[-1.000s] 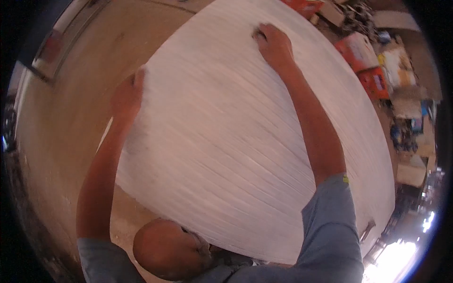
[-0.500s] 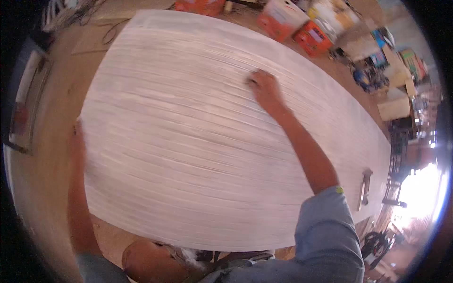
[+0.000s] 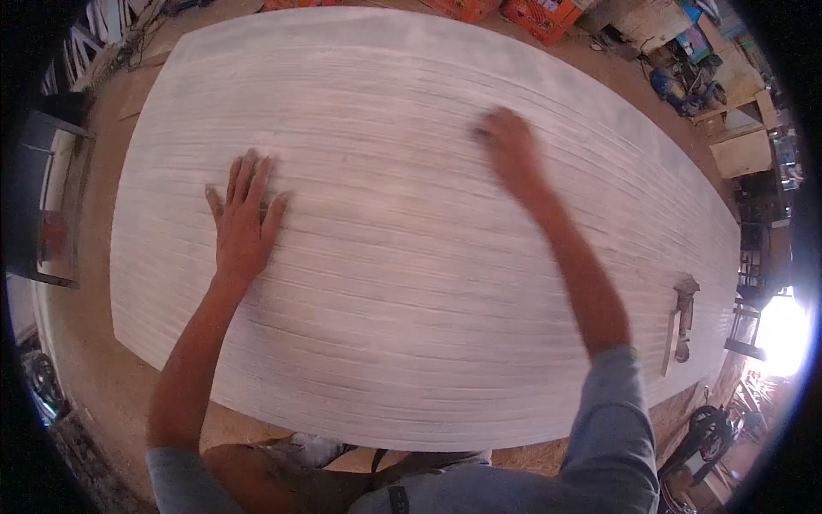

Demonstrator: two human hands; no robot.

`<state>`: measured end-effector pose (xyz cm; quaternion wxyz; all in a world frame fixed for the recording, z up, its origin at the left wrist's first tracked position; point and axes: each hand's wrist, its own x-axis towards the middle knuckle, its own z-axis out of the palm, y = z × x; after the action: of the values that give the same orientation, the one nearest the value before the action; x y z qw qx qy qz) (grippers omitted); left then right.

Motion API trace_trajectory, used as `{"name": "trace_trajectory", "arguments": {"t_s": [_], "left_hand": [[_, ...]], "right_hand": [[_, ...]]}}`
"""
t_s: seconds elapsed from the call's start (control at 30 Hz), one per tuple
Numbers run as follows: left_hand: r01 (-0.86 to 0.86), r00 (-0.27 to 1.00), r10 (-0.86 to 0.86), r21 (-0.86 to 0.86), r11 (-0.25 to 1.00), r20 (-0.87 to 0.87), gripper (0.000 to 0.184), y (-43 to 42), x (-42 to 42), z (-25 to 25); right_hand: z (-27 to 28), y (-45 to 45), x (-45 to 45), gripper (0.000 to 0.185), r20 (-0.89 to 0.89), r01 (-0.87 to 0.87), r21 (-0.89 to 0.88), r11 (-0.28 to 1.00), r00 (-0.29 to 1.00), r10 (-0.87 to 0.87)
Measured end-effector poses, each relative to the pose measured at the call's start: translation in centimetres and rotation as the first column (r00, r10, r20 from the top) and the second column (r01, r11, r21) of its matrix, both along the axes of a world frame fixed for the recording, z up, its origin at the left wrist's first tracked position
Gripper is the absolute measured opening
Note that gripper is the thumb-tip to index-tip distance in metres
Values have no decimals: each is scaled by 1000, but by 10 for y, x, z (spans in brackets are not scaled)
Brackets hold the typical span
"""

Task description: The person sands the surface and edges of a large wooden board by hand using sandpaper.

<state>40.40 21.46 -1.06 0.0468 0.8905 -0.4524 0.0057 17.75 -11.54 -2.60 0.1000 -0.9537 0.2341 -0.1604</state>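
Note:
A large whitish panel with long ridges (image 3: 385,283) lies flat in front of me and fills most of the view. My left hand (image 3: 243,218) rests palm down on its left part, fingers spread, holding nothing. Over the upper middle of the same surface is my right hand (image 3: 512,152), blurred by motion, with its fingers curled together. Something dark shows at its fingertips, too smeared to name.
On the panel's right end lie a tool like a plane or clamp (image 3: 685,295) and a short wooden strip (image 3: 670,343). Orange-red boxes (image 3: 544,17) stand beyond the far edge. At the left is a dark frame (image 3: 38,197); a wheel (image 3: 709,433) shows at lower right.
My left hand has come from the panel's left edge onto its surface, fingers now spread. My right hand stays curled over the upper middle, slightly further right. The view has shifted.

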Motion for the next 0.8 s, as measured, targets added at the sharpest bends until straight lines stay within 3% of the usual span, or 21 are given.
{"name": "trace_trajectory", "arguments": {"t_s": [0.03,0.13,0.2,0.3,0.33,0.37,0.43,0.47,0.53,0.57,0.63,0.67,0.7,0.73,0.77,0.8], "left_hand": [[10,1000,-9,-39,999,12,54,9,22,5],[2,1000,-3,-52,999,-30,52,10,17,5],[21,1000,-20,-19,1000,18,52,17,28,-2],[1,999,-1,0,1000,40,51,10,31,3],[-14,999,14,-8,1000,36,51,13,30,2],[2,999,-1,-18,1000,51,52,14,31,3],[-22,999,24,-25,999,44,52,12,21,2],[-40,998,42,-36,999,42,52,10,21,-2],[-27,997,28,-21,999,77,51,12,18,-12],[-66,994,68,-27,997,89,52,8,13,-15],[-116,986,121,-52,992,117,53,0,10,-15],[-135,983,139,-38,990,118,54,-2,6,-19],[-157,980,158,-23,987,119,55,-3,3,-19],[-172,976,174,-25,985,129,55,-4,2,-15],[-172,980,176,-52,984,92,55,-6,-2,-12],[-172,983,176,-78,982,53,56,-9,-4,-9]], "right_hand": [[5,26,60,13,150,-80,-18,997,985,82],[11,50,134,11,115,-155,-25,988,981,156],[23,37,111,10,91,-194,-12,981,977,195],[14,-25,-8,11,35,-124,-17,992,992,124],[6,-53,-65,12,-112,-52,-12,999,992,51],[-2,-83,-131,13,9,-9,-109,994,1000,10],[-19,-166,-277,12,-14,131,-39,991,991,-132],[24,-158,-310,14,-58,274,-105,956,958,-281],[38,-188,-368,19,-119,459,34,888,884,-452],[33,-185,-369,19,-128,462,38,886,881,-454],[21,-188,-340,22,34,356,10,934,934,-356],[8,-189,-316,25,2,267,-70,961,964,-268],[-1,-179,-281,27,-31,240,-11,971,970,-240],[13,-149,-225,30,-107,173,-65,983,978,-179],[2,-138,-186,29,-94,109,-55,993,989,-113],[14,-103,-137,27,-7,-2,-153,988,1000,1]]}}
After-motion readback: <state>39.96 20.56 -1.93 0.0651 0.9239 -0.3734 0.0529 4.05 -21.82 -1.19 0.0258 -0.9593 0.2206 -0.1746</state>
